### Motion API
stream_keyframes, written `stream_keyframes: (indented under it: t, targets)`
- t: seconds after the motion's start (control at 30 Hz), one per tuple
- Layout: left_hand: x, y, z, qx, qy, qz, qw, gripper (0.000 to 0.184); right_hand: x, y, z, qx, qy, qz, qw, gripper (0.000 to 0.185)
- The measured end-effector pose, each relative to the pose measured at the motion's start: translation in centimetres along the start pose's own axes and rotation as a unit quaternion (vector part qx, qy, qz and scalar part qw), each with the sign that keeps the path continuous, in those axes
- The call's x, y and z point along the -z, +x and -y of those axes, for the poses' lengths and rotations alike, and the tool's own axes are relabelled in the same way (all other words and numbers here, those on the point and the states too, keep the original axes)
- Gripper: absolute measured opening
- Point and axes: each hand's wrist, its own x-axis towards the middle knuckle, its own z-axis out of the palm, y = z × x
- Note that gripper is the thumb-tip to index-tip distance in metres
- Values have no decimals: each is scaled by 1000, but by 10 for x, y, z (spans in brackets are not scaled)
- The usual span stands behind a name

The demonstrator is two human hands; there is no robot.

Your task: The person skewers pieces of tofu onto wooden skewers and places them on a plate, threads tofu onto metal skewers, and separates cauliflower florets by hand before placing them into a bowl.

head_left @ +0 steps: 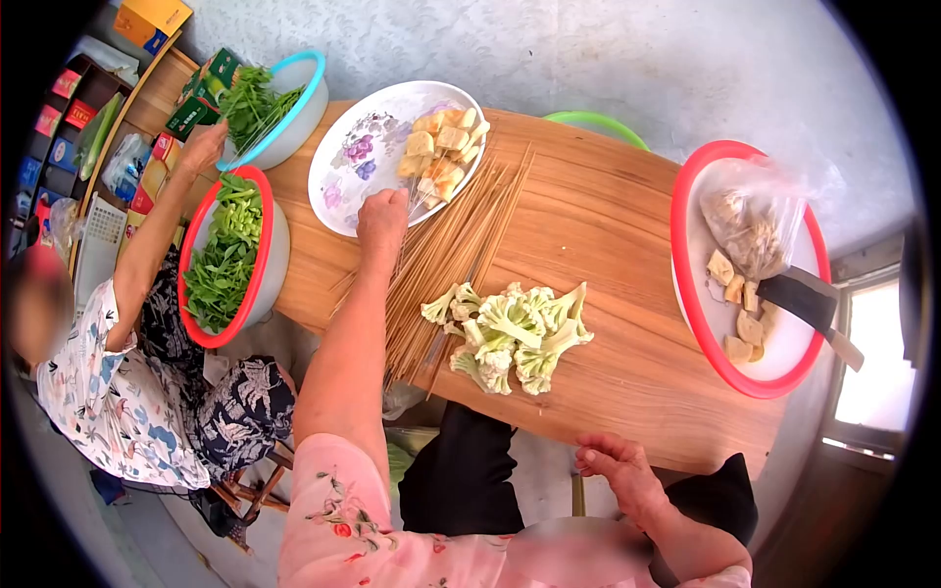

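My left hand (pixel 380 223) is closed at the near rim of a white flowered plate (pixel 338 147), its fingers pinched on a thin skewer beside pale yellow food chunks (pixel 441 147). The chunks are heaped on the plate's right side, some with browned faces. Many bamboo skewers (pixel 446 260) lie in a loose bundle on the table under my left forearm. Cut cauliflower florets (pixel 515 333) sit in a pile right of them. My right hand (pixel 619 472) hovers by the table's near edge, fingers loosely bent and apart, with nothing visible in it.
A red-rimmed basin (pixel 679 245) holds pale chunks, a plastic bag (pixel 750 230) and a cleaver (pixel 799 294). Greens fill another red-rimmed basin (pixel 265 211) and a blue-rimmed one (pixel 319 83). At left a co-worker (pixel 118 402) sits, one hand (pixel 204 147) at the blue-rimmed basin.
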Motion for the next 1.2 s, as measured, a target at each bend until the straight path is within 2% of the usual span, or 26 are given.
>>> stream_keyframes:
  t: [0.1,0.23,0.33,0.7,0.83,1.1,1.2]
  targets:
    - [-3,1,-6,-13,70,-43,997,29,1,2,-3,3,3,4,1000,25]
    - [-5,-1,-14,7,58,-12,998,26,2,3,-3,2,3,3,1000,25]
    - [-3,-4,-21,12,99,-3,995,25,2,4,-3,0,11,1,1000,25]
    - [-10,4,-28,-33,258,-24,965,19,2,4,0,-12,15,-2,1000,25]
    - [-7,-5,-28,-39,248,-43,967,18,1,3,1,-15,17,-1,1000,25]
    - [-13,-9,0,-169,258,-172,935,15,2,5,-1,-15,20,-3,1000,25]
    - [-8,-16,4,-182,266,-152,935,17,3,7,-3,-11,23,-3,1000,25]
